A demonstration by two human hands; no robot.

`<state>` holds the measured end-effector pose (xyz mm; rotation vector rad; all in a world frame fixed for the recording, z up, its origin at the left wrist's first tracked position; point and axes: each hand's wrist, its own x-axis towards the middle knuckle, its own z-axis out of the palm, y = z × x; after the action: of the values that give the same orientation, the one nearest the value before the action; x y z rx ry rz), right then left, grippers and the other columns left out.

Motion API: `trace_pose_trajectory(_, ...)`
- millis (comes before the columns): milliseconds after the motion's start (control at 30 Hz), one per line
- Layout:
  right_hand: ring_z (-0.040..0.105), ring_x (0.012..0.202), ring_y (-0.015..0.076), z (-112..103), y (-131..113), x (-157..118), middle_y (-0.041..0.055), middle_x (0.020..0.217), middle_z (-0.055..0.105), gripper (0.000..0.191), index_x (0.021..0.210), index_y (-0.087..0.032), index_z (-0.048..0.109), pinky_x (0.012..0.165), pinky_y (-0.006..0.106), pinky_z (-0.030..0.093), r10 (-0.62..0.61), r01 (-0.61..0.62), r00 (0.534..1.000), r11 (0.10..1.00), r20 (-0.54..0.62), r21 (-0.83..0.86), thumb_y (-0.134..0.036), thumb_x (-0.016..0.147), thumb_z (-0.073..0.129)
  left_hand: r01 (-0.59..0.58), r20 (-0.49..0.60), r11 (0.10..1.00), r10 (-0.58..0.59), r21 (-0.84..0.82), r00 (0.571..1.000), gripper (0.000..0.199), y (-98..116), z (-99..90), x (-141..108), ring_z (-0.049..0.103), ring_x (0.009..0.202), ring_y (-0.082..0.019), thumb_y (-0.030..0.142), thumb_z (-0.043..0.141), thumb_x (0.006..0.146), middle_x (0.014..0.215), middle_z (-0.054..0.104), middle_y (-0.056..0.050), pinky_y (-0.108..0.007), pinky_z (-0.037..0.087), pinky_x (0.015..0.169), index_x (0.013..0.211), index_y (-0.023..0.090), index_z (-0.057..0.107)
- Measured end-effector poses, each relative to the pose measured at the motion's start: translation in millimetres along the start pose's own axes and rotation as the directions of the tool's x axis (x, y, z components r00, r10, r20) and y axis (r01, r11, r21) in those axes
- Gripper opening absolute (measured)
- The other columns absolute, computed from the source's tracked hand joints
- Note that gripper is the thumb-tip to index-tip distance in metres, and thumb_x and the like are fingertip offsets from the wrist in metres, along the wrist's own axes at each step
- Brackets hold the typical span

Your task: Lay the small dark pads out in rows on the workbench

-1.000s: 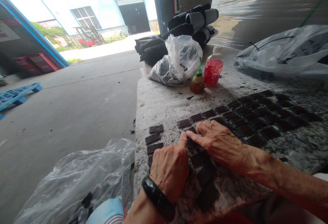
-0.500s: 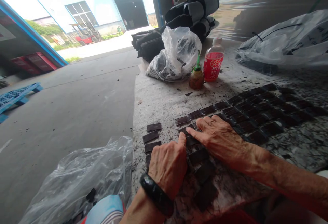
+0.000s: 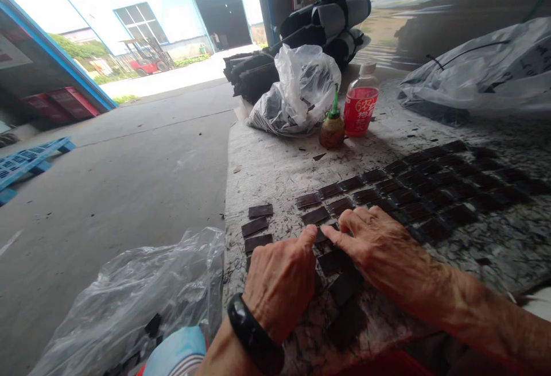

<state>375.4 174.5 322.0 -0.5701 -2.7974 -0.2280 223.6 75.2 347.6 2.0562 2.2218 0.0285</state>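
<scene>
My left hand (image 3: 282, 278), with a dark bracelet at the wrist, is closed apart from its forward-pointing index finger. That fingertip touches a small black rectangular piece (image 3: 321, 237) on the worktable (image 3: 267, 163). From the other side, my right hand (image 3: 370, 238) meets the same piece with its thumb and bent fingers, partly covering it. Just beyond it lies another black piece (image 3: 315, 216). Rows of dark pieces (image 3: 417, 181) run away to the right. Left of my hands is a short column of loose black pieces (image 3: 255, 227). Larger black pieces (image 3: 346, 287) lie nearer me.
Towards the back stand a small bottle with a green nozzle (image 3: 332, 129), a red-labelled bottle (image 3: 361, 100) and a clear plastic bag (image 3: 297, 95). Black rolls (image 3: 322, 23) are piled behind. A wrapped bundle (image 3: 482, 72) lies right. Plastic sheeting (image 3: 150, 284) hangs beside the table's left edge.
Both hands have shifted slightly towards me, from the black piece in front to the one below it. That farther piece is now uncovered, lined up under the row.
</scene>
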Motion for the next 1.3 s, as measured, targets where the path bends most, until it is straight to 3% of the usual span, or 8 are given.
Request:
trace_pose_trajectory(333,0.053,0.08,0.027,3.8,-1.3,-7.0,0.0074,0.087,0.061,0.033,0.107,-0.016,0.066,0.074,0.04,0.035,0.039,-0.039,0.999,0.999,-0.018,-0.025,-0.008,0.076,0.061,-0.06,0.066,0.989,0.051,0.133,0.997,0.053,9.4,8.9,-3.9,0.062,0.059,-0.025,0.004,0.037,0.08,0.068,0.062,-0.003,-0.032,0.035,0.046,0.133,0.012,0.038)
trace_pose_trajectory(667,0.052,0.077,0.0282,-2.2,0.1,-8.6,0.0092,0.083,0.061,0.025,0.097,-0.015,0.069,0.071,0.041,0.036,0.057,-0.055,0.998,0.997,-0.036,0.055,-0.006,0.076,0.058,-0.069,0.049,0.995,0.066,0.065,0.997,0.041,11.9,7.2,-4.9,0.062,0.057,-0.024,0.011,0.037,0.084,0.066,0.063,0.002,-0.032,0.036,0.047,0.121,0.022,0.049)
trace_pose_trajectory(933,0.052,0.08,0.0191,-22.6,27.9,-17.3,0.0057,0.086,0.056,0.032,0.105,-0.015,0.064,0.073,0.033,0.041,0.135,-0.05,0.971,0.922,-0.199,0.385,-0.005,0.084,0.043,-0.052,-0.101,0.999,0.052,0.003,0.994,0.035,13.1,6.7,-8.9,0.064,0.062,-0.023,0.014,0.036,0.086,0.076,0.066,0.0,-0.035,0.046,0.051,0.117,0.022,0.052)
trace_pose_trajectory(1033,0.053,0.081,0.0137,-40.4,37.6,-23.0,0.0026,0.087,0.054,0.031,0.106,-0.018,0.063,0.073,0.024,0.043,0.217,-0.039,0.951,0.791,-0.221,0.61,-0.008,0.086,0.041,-0.078,-0.272,0.996,0.061,-0.053,0.96,0.036,21.4,7.2,-16.5,0.066,0.067,-0.02,0.016,0.034,0.088,0.086,0.069,-0.002,-0.034,0.051,0.056,0.12,0.019,0.05)
trace_pose_trajectory(1100,0.052,0.08,0.0122,-51.6,41.2,-27.7,0.0003,0.087,0.053,0.029,0.104,-0.023,0.064,0.069,0.022,0.042,0.292,-0.055,0.94,0.636,-0.174,0.77,-0.012,0.088,0.043,-0.113,-0.393,0.982,0.044,-0.153,0.919,0.033,29.5,9.3,-21.9,0.066,0.068,-0.018,0.017,0.037,0.089,0.088,0.069,-0.001,-0.031,0.051,0.057,0.118,0.019,0.053)
trace_pose_trajectory(1200,0.048,0.074,0.0117,-61.4,42.9,-34.9,-0.0013,0.082,0.053,0.023,0.099,-0.027,0.068,0.065,0.022,0.039,0.387,-0.083,0.922,0.212,-0.005,0.974,-0.02,0.086,0.05,-0.191,-0.478,0.914,-0.003,-0.357,0.878,0.028,44.3,15.4,-28.9,0.067,0.073,-0.015,0.018,0.043,0.089,0.09,0.07,-0.001,-0.024,0.05,0.062,0.113,0.021,0.056)
trace_pose_trajectory(1267,0.045,0.068,0.0122,-63.2,41.5,-38.8,-0.0013,0.075,0.052,0.022,0.095,-0.028,0.069,0.062,0.023,0.039,0.395,-0.065,0.914,-0.083,0.093,0.994,-0.023,0.083,0.051,-0.24,-0.47,0.848,-0.013,-0.473,0.883,0.027,55.2,20.4,-32.3,0.066,0.079,-0.013,0.018,0.044,0.089,0.096,0.069,-0.002,-0.02,0.048,0.068,0.114,0.02,0.055)
trace_pose_trajectory(1300,0.044,0.065,0.0124,-63.5,39.9,-40.5,-0.0012,0.072,0.05,0.023,0.094,-0.027,0.068,0.06,0.024,0.039,0.394,-0.049,0.913,-0.166,0.111,0.985,-0.023,0.082,0.048,-0.25,-0.456,0.812,-0.021,-0.526,0.89,0.028,60.8,22.8,-33.5,0.065,0.08,-0.012,0.018,0.044,0.089,0.099,0.068,-0.002,-0.019,0.047,0.068,0.115,0.02,0.054)
